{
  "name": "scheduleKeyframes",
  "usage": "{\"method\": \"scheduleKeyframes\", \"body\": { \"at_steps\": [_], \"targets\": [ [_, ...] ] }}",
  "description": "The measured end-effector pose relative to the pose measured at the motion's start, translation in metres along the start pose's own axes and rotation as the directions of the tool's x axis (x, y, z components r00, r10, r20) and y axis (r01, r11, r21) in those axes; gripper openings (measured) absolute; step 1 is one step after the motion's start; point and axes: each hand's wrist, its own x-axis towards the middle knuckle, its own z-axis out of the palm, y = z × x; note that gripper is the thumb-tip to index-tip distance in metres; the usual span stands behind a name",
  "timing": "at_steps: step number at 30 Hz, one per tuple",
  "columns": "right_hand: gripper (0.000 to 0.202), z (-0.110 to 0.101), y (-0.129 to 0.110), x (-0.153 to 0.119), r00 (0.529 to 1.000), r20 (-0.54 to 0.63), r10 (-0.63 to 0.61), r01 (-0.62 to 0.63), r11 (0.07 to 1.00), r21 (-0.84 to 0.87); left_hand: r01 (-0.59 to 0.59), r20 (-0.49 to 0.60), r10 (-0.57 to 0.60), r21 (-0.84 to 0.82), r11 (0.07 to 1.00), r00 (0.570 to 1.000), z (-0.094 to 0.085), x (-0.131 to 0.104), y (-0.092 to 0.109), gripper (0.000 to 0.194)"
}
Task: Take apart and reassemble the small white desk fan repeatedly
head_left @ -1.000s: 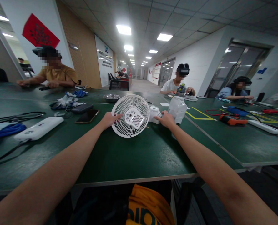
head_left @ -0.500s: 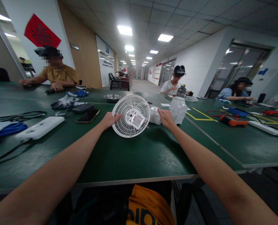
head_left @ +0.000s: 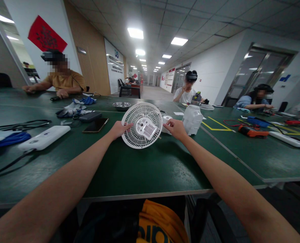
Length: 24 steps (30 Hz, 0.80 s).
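Note:
A round white fan grille (head_left: 129, 135) with a slotted centre is held up and tilted above the table. My left hand (head_left: 118, 130) grips its left edge, thumb laid across the ribs. My right hand (head_left: 176, 129) is closed in a pinch by the grille's right edge. Its fingertips are in front of a white rounded part (head_left: 167, 119), mostly hidden behind the grille and hand. Whether they pinch something small, I cannot make out. Just beyond my right hand stands a white plastic housing (head_left: 193, 118).
On the green table (head_left: 150, 172) lie a phone (head_left: 96, 125), a dark case (head_left: 90, 117), a white power strip (head_left: 45, 137) and a metal dish (head_left: 121, 105). Farther right are yellow tape lines (head_left: 219, 129) and an orange-black meter (head_left: 253, 131). Several people with headsets sit around.
My right hand has moved left to the grille's right edge, its fingers curling into a pinch. The grille and my left hand stay nearly still. The person opposite has raised a hand.

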Motion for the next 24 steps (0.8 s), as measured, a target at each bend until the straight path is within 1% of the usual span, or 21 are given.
{"method": "scheduleKeyframes", "body": {
  "at_steps": [3, 7, 10, 15, 19, 24],
  "targets": [
    [0.031, -0.0002, 0.0003, -0.0012, 0.998, -0.033, -0.048, 0.048, 0.999, -0.012, -0.01, -0.024, 0.01, 0.011, 1.0, 1.0, 0.0012, -0.0013, 0.0009, 0.029],
    [0.034, 0.0008, 0.0012, -0.0014, 0.996, -0.039, -0.078, 0.078, 0.997, -0.024, -0.021, -0.009, 0.021, -0.01, 1.0, 1.0, 0.0007, -0.0022, 0.0006, 0.031],
    [0.032, 0.002, 0.0028, -0.0006, 0.996, -0.03, -0.079, 0.077, 0.996, -0.053, -0.04, 0.0, 0.04, -0.011, 0.999, 0.999, -0.0001, -0.0025, 0.0005, 0.03],
    [0.031, 0.0042, 0.0055, 0.0011, 0.997, -0.011, -0.08, 0.078, 0.993, -0.091, 0.002, 0.004, -0.002, 0.003, 1.0, 1.0, -0.0005, -0.0025, 0.0011, 0.029],
    [0.027, 0.0054, 0.0062, 0.0023, 0.998, 0.003, -0.066, 0.066, 0.986, -0.15, -0.005, 0.012, 0.005, -0.03, 1.0, 1.0, -0.0006, -0.0017, 0.0006, 0.029],
    [0.024, 0.0068, 0.0068, 0.0037, 0.997, 0.015, -0.073, 0.074, 0.974, -0.214, 0.022, 0.001, -0.022, -0.027, 0.999, 1.0, -0.0006, -0.0014, 0.0009, 0.029]
  ]
}}
